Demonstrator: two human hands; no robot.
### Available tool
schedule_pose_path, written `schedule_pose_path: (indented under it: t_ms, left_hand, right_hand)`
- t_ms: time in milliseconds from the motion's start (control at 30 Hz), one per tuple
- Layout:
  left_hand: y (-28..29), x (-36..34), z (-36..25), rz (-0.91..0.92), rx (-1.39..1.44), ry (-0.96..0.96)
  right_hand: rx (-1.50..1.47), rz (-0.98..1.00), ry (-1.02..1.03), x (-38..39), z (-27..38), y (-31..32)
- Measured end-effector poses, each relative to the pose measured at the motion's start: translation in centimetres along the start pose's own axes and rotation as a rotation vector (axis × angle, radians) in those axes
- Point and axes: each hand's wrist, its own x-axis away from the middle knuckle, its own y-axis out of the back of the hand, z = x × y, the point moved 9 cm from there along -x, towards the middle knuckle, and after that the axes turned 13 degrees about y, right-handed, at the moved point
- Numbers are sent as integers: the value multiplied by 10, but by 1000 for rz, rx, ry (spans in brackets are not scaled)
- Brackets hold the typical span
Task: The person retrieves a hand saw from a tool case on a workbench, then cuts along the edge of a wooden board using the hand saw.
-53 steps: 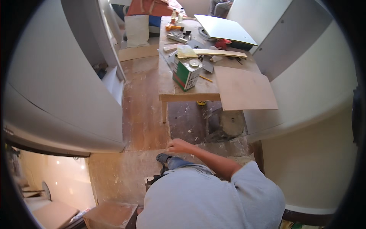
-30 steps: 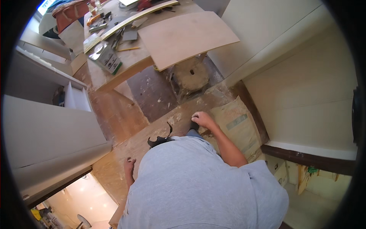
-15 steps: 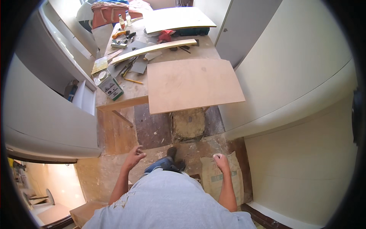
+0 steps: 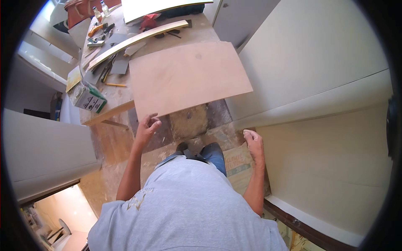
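Note:
My left hand is raised with fingers apart and holds nothing, just below the near left corner of a pale plywood sheet. The sheet lies on the worktable, overhanging its near edge. My right hand is held out to the right, below the sheet's right corner, its fingers curled together; anything between them is too small to make out. Left of the sheet stand a metal can and, farther back, a long pale strip among scattered tools, a pencil and two bottles.
A white board lies at the table's far end. Pale cabinets and panels line the right, with another panel at the left. A dusty block sits under the table; a paper sack lies on the floor by my right leg.
Both my hands have risen toward the plywood sheet, the left one now close under its corner. My body and view have moved nearer to the table, and both legs now show below me.

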Motion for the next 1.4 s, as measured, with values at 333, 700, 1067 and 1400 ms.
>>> schedule_pose_path:
  t_ms: [333,700,1067,1400]
  left_hand:
    - [-14,17,3,-350,11,25]
    - [-91,68,-3,-676,136,84]
    - [-56,72,-8,-876,-129,84]
    - [-96,0,-76,-1006,-372,161]
  right_hand:
    - [-205,207,116,-184,-12,-20]
    - [-380,326,122,-404,28,-39]
    - [-620,387,31,-526,127,-88]
    - [-843,361,-185,-776,154,-204]
